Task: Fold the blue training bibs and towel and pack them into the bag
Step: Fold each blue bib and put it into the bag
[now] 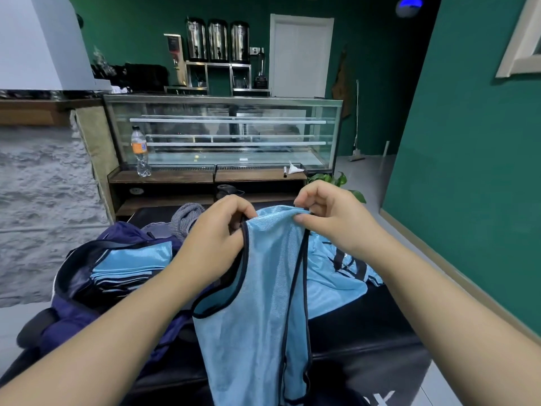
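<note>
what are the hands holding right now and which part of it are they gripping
Both hands hold one blue bib by its top edge: the left hand grips the left shoulder, the right hand pinches the right.

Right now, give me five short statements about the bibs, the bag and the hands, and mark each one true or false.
1. Both hands, left hand and right hand, hold the top edge of a hanging blue bib. True.
2. The dark blue bag already has folded blue bibs inside. True.
3. The bag lies to the person's right. False: it lies to the left, and another blue bib lies unfolded on the right.
4. The bib in the hands has white trim. False: its trim is dark.
5. A plastic bottle with an orange label stands on the wooden shelf in front of the glass case. True.
</note>
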`<state>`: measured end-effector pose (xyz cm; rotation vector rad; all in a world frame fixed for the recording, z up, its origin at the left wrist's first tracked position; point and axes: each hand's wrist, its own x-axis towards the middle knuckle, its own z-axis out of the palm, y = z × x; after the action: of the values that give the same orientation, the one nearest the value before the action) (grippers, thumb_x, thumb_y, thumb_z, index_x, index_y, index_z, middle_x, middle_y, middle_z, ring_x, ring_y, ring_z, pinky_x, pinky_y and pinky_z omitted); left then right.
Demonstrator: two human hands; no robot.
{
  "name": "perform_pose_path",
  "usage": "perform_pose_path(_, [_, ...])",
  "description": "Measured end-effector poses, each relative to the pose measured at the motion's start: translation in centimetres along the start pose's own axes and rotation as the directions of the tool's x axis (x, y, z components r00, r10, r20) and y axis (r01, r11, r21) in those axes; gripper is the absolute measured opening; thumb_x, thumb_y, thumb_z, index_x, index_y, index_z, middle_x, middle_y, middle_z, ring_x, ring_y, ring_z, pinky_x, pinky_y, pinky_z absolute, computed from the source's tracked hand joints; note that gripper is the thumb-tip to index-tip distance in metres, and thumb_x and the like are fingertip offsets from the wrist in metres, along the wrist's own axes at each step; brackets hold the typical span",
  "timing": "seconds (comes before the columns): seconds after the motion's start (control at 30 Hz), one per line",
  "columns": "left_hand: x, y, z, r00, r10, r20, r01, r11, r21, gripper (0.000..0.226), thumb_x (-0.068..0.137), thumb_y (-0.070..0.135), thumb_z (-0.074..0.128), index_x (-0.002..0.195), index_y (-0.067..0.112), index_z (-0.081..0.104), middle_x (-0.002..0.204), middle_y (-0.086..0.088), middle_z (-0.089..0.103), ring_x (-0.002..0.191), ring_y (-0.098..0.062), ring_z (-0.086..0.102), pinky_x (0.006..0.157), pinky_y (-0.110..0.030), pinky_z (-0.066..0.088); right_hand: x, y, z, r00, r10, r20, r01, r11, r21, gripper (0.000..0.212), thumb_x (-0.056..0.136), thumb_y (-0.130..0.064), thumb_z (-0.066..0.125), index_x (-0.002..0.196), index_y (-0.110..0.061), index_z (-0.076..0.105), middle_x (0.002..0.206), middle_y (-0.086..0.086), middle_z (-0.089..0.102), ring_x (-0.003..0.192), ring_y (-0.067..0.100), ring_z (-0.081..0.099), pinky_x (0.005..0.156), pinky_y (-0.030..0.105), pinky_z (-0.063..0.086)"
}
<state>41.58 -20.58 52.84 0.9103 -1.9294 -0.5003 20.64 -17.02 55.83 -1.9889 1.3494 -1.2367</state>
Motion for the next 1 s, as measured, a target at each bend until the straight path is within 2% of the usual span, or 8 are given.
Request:
perform_pose_path(0.17, [0.4, 0.6, -1.0, 0.990, -0.070, 0.120, 0.098, 0.963, -0.252, 0.045, 0.084, -0.011, 0.056, 0.073, 0.031, 0.068, 0.079, -0.034, 0.049, 0.064, -0.029, 0.040, 0.063, -0.036, 0.038, -0.4, -0.3, -0.6, 0.998, 0.010, 0.066, -0.008, 1.000, -0.025, 0.022, 0.087, -0.004, 0.066, 0.088, -0.026, 0.060, 0.081, -0.018, 0.060, 0.073, 0.001, 0.056, 0.066, 0.014, 0.044])
perform_pose_path(0.27, [0.4, 0.6, -1.6, 0.981, -0.052, 0.189, 0.107, 0.949, -0.297, 0.037, 0.078, -0.002, 0.053, 0.068, 0.029, 0.070, 0.082, -0.033, 0.045, 0.067, -0.042, 0.041, 0.064, -0.035, 0.040, -0.6, -0.7, -0.8, 0.997, 0.024, 0.080, -0.017, 0.996, -0.086, 0.023, 0.089, -0.008, 0.063, 0.081, -0.029, 0.064, 0.062, -0.017, 0.054, 0.055, 0.006, 0.042, 0.056, 0.016, 0.037])
perform_pose_path(0.37, [0.4, 0.9, -2.0, 0.956, -0.111, 0.271, 0.198, 0.927, -0.318, 0.011, 0.069, 0.026, 0.057, 0.070, 0.028, 0.068, 0.079, -0.026, 0.047, 0.071, -0.030, 0.040, 0.067, -0.031, 0.042, -0.7, -0.8, -0.9, 0.997, 0.041, 0.063, -0.037, 0.997, -0.073, 0.023, 0.090, -0.009, 0.062, 0.081, -0.030, 0.066, 0.068, -0.001, 0.054, 0.060, 0.014, 0.042, 0.059, 0.024, 0.038])
perform_pose_path(0.47, [0.3, 1.2, -2.3, 0.930, -0.147, 0.337, 0.261, 0.909, -0.324, 0.016, 0.062, 0.033, 0.056, 0.071, 0.026, 0.066, 0.077, -0.012, 0.046, 0.068, -0.021, 0.040, 0.064, -0.020, 0.042, -0.8, -1.0, -0.8, 0.997, 0.043, 0.056, -0.039, 0.997, -0.065, 0.020, 0.088, -0.006, 0.062, 0.084, -0.025, 0.062, 0.061, -0.019, 0.054, 0.054, 0.004, 0.042, 0.056, 0.016, 0.038])
perform_pose_path(0.57, [0.1, 1.5, -2.0, 0.965, -0.057, 0.255, 0.082, 0.993, -0.088, 0.014, 0.079, 0.033, 0.069, 0.074, 0.025, 0.059, 0.069, 0.013, 0.054, 0.060, -0.002, 0.045, 0.061, -0.014, 0.038, -0.9, -1.0, -0.5, 0.999, 0.041, 0.031, -0.037, 0.994, -0.100, 0.023, 0.087, -0.005, 0.063, 0.085, -0.028, 0.059, 0.065, -0.022, 0.054, 0.058, -0.001, 0.045, 0.059, 0.013, 0.042])
perform_pose_path(0.63, [0.0, 1.4, -1.6, 0.985, -0.011, 0.173, 0.000, 0.998, 0.064, 0.019, 0.084, 0.022, 0.072, 0.082, 0.031, 0.055, 0.076, 0.014, 0.058, 0.065, -0.002, 0.049, 0.065, -0.017, 0.037, -0.9, -0.9, -0.3, 0.999, 0.046, 0.010, -0.044, 0.991, -0.130, 0.025, 0.086, -0.005, 0.063, 0.087, -0.030, 0.059, 0.074, -0.018, 0.055, 0.066, 0.002, 0.049, 0.067, 0.018, 0.046])
perform_pose_path(0.77, [-0.2, 1.7, -0.9, 0.994, -0.097, 0.041, 0.092, 0.990, 0.103, 0.032, 0.079, 0.016, 0.075, 0.087, 0.038, 0.053, 0.083, 0.006, 0.059, 0.064, -0.002, 0.048, 0.063, -0.009, 0.038, -0.8, -0.9, 0.3, 0.997, 0.073, -0.010, -0.072, 0.949, -0.308, 0.020, 0.089, -0.010, 0.062, 0.102, -0.024, 0.065, 0.086, -0.017, 0.059, 0.075, 0.000, 0.055, 0.070, 0.014, 0.047])
perform_pose_path(1.0, [-0.3, 1.7, -0.1, 0.984, -0.155, -0.093, 0.164, 0.981, 0.106, 0.011, 0.075, 0.014, 0.079, 0.083, 0.019, 0.074, 0.079, 0.002, 0.058, 0.060, 0.002, 0.050, 0.062, -0.007, 0.038, -0.9, 0.9, 2.1, 0.984, -0.008, -0.176, -0.081, 0.869, -0.488, 0.015, 0.094, -0.018, 0.054, 0.105, -0.014, 0.064, 0.095, -0.004, 0.052, 0.084, 0.008, 0.044, 0.067, 0.016, 0.028])
